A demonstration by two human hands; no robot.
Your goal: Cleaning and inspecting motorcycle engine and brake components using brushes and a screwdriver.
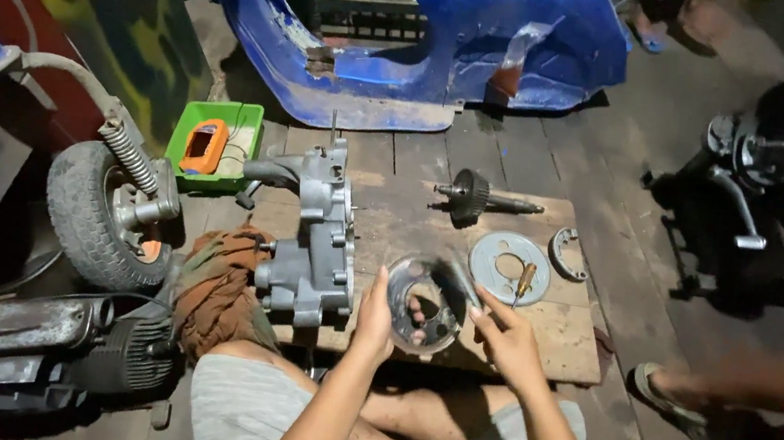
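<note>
My left hand [377,321] grips a round metal drum-like part [421,303] by its left rim, fingers showing through its open centre. My right hand [503,338] holds the same part at its right edge, fingers pinched near a thin tool shaft. The part hangs just above the near edge of a wooden board [558,338]. A grey engine casing [314,240] stands on the board to the left of my hands.
On the board lie a round metal plate [498,254], a screwdriver [525,280], a brake shoe [567,253] and a geared shaft [481,198]. A small wheel [100,212], green tray with orange meter [212,144], blue scooter body [437,34], brown rag [216,293] surround. Another person's sandalled feet [667,392] are at right.
</note>
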